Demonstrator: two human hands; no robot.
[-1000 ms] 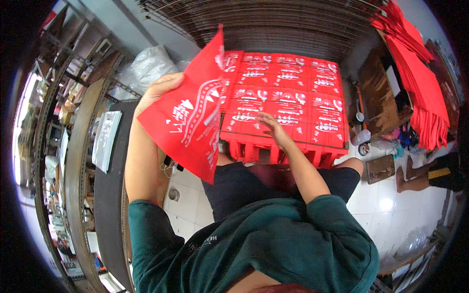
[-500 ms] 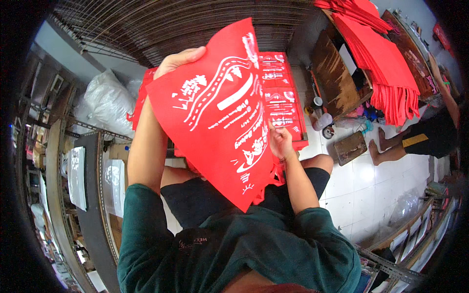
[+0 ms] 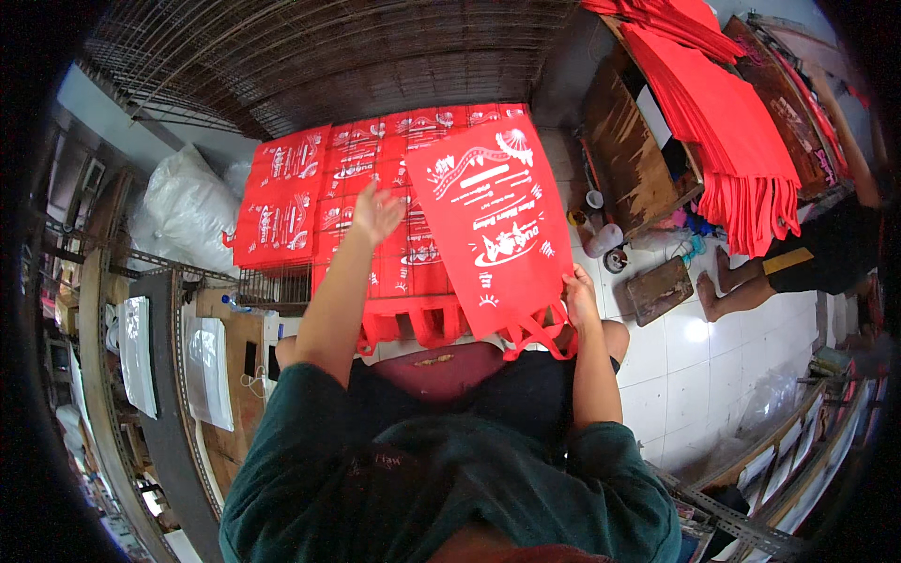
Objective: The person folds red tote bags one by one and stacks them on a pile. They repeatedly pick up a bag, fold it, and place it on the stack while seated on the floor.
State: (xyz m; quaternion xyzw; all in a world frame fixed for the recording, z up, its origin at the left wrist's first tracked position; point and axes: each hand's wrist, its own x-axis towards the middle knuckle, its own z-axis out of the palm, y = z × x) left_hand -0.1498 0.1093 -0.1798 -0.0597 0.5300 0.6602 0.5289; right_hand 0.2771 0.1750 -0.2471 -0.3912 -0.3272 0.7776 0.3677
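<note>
A red fabric tote bag (image 3: pixel 493 272) with white printing slants over the other bags, its loop handles hanging at the near edge. My right hand (image 3: pixel 580 298) pinches its lower right side between thumb and fingers. Off to the bag's left, my left hand (image 3: pixel 380 214) is raised with fingers spread, holding nothing. Beneath both hands lie rows of similar printed red bags (image 3: pixel 361 169), handles toward me. A further group of red bags (image 3: pixel 272 211) sits on top at the left end, above a wire rack (image 3: pixel 274 289).
Wire racks (image 3: pixel 319 56) rise behind the bags. A clear plastic sack (image 3: pixel 192 202) stands at the left. On the right, a wooden cabinet (image 3: pixel 631 141) bears a thick stack of red bags (image 3: pixel 718 141). Near it are a small wooden stool (image 3: pixel 659 289) and another person's legs (image 3: pixel 741 277).
The bag came down from in front of me onto the others and turned flatter. My left hand let go of its far edge; my right hand moved to its lower right side.
</note>
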